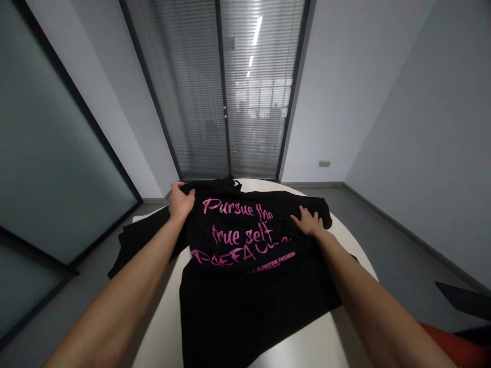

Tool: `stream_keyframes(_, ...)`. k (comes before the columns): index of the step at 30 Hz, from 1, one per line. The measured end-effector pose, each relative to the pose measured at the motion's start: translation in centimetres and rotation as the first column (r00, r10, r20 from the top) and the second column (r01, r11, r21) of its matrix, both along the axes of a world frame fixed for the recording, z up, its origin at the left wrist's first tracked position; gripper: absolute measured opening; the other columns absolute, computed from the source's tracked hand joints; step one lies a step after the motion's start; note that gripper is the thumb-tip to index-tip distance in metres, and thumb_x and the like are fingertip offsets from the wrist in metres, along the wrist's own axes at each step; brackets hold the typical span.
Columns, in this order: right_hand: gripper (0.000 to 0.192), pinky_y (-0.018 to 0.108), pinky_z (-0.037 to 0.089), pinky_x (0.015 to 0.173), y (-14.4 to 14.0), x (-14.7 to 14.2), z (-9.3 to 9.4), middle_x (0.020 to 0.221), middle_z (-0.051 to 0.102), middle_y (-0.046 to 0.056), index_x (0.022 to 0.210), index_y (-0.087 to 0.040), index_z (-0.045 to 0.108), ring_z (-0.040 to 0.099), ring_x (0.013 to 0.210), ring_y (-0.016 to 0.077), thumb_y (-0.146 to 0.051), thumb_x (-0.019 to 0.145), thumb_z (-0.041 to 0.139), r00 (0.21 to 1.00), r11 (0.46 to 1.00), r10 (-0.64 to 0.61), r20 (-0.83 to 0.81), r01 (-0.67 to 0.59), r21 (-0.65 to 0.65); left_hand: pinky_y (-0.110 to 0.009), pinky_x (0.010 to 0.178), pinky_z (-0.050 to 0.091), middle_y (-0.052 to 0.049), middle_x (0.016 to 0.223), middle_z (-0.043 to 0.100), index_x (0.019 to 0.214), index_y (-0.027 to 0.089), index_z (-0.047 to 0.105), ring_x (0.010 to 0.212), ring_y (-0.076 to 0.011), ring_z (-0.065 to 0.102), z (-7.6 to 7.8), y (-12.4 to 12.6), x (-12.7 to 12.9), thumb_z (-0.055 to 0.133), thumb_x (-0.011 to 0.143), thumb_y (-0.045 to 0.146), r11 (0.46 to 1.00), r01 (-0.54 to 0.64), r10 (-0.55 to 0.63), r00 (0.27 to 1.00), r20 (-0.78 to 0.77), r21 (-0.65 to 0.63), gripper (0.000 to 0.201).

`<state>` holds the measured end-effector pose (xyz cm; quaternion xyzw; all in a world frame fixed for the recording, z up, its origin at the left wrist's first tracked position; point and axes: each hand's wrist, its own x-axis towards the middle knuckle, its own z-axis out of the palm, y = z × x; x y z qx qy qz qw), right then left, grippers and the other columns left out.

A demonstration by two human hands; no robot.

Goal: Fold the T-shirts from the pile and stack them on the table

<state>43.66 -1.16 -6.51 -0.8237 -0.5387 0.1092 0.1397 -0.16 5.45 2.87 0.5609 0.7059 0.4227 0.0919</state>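
Lying spread on the round white worktop (337, 342): black T-shirt (245, 291), pink lettering up, one sleeve hanging off the left edge. Left hand (181, 201) at the far left shoulder, grip closed on a pinch of fabric. Right hand (309, 223) flat on the right shoulder area, fingers splayed, grip wide, pressing the cloth, holding nothing. Glass door with blinds (226, 87) behind.

Both forearms are bare from elbow to wrist, with no sleeves in sight. The left hand (180, 201) and right hand (309, 223) wear no gloves, rings or watch.
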Motion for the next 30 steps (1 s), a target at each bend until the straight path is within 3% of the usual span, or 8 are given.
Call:
stream_keyframes(6, 0.075, 0.061, 0.015, 0.12, -0.4, 0.6, -1.6, 0.166, 0.022, 0.008, 0.159, -0.022, 0.026, 0.013, 0.151, 0.044, -0.065, 0.098, 0.027, 0.997, 0.998, 0.049, 0.062, -0.048, -0.029, -0.053, 0.106, 0.04, -0.02, 0.143, 0.046, 0.133, 0.017, 0.046, 0.132, -0.0373, 0.047, 0.2, -1.3, -2.2, 0.063, 0.083, 0.02, 0.968, -0.216, 0.234, 0.963, -0.137, 0.13, 0.053)
stream_keyframes(8, 0.075, 0.062, 0.015, 0.12, -0.5, 0.6, -1.5, 0.166, 0.022, 0.008, 0.159, -0.025, 0.029, 0.013, 0.151, 0.0445, -0.067, 0.097, 0.029, 0.996, 0.998, 0.054, 0.074, -0.052, -0.035, -0.05, 0.107, 0.04, -0.016, 0.14, 0.05, 0.132, 0.018, 0.049, 0.13, -0.0348, 0.048, -0.2, -1.9, -2.0, 0.058, 0.087, 0.021, 0.977, -0.073, 0.137, 0.932, -0.335, 0.198, 0.046)
stream_keyframes(12, 0.073, 0.064, 0.016, 0.118, -0.5, 0.5, -1.5, 0.166, 0.023, 0.007, 0.158, -0.03, 0.032, 0.013, 0.151, 0.0453, -0.069, 0.095, 0.032, 0.993, 0.998, 0.064, 0.1, -0.061, -0.035, -0.05, 0.109, 0.038, -0.014, 0.145, 0.05, 0.141, 0.022, 0.048, 0.13, -0.0368, 0.048, -1.5, -2.6, -1.1, 0.066, 0.086, 0.036, 0.972, 0.23, -0.155, 0.778, -0.609, 0.047, 0.06)
stream_keyframes(14, 0.072, 0.065, 0.016, 0.118, -0.6, 0.6, -1.5, 0.166, 0.024, 0.007, 0.157, -0.031, 0.034, 0.014, 0.151, 0.0451, -0.069, 0.095, 0.033, 0.992, 0.997, 0.07, 0.105, -0.068, -0.027, -0.052, 0.111, 0.036, -0.015, 0.151, 0.045, 0.142, 0.023, 0.049, 0.134, -0.039, 0.044, -2.2, -2.7, -0.9, 0.071, 0.081, 0.034, 0.981, 0.192, -0.149, 0.82, -0.552, 0.019, 0.066)
stream_keyframes(17, 0.069, 0.067, 0.017, 0.117, -0.8, 0.6, -1.6, 0.165, 0.027, 0.008, 0.153, -0.031, 0.042, 0.017, 0.15, 0.0456, -0.069, 0.095, 0.036, 0.99, 0.996, 0.084, 0.109, -0.084, -0.007, -0.051, 0.11, 0.038, -0.014, 0.133, 0.062, 0.124, 0.021, 0.063, 0.125, -0.0366, 0.054, -2.8, -2.4, -1.2, 0.066, 0.083, 0.027, 0.995, 0.098, -0.095, 0.932, -0.349, -0.008, 0.042)
stream_keyframes(21, 0.055, 0.074, 0.02, 0.112, -1.4, 0.5, -1.5, 0.162, 0.034, 0.006, 0.144, -0.033, 0.051, 0.023, 0.148, 0.0432, -0.061, 0.098, 0.04, 0.984, 0.986, 0.143, 0.106, -0.15, 0.068, -0.051, 0.098, 0.048, -0.02, 0.112, 0.068, 0.123, 0.011, 0.06, 0.111, -0.0353, 0.064, -2.0, -0.7, -3.1, 0.046, 0.094, 0.026, 0.992, -0.124, 0.122, 0.981, -0.15, 0.0, 0.035)
stream_keyframes(26, 0.041, 0.063, 0.032, 0.111, -2.1, 0.0, -1.1, 0.145, 0.053, 0.009, 0.134, -0.029, 0.055, 0.045, 0.134, 0.0321, -0.049, 0.101, 0.042, 0.96, 0.935, 0.211, 0.183, -0.253, 0.248, -0.045, 0.103, 0.048, -0.03, 0.137, 0.052, 0.143, -0.006, 0.029, 0.126, -0.031, 0.056, 0.4, 0.3, -5.5, 0.036, 0.098, 0.021, 0.935, -0.354, 0.352, 0.933, 0.08, 0.023, 0.053)
stream_keyframes(30, 0.036, 0.043, 0.046, 0.092, -2.4, -0.5, -0.2, 0.124, 0.063, 0.013, 0.116, -0.021, 0.06, 0.058, 0.113, 0.0297, -0.048, 0.1, 0.042, 0.958, 0.936, 0.144, 0.249, -0.214, 0.281, -0.044, 0.118, 0.031, -0.024, 0.158, 0.028, 0.15, 0.003, 0.023, 0.146, -0.033, 0.032, 1.4, -2.5, -3.5, 0.058, 0.09, 0.03, 0.929, -0.288, 0.294, 0.956, 0.007, 0.233, 0.075)
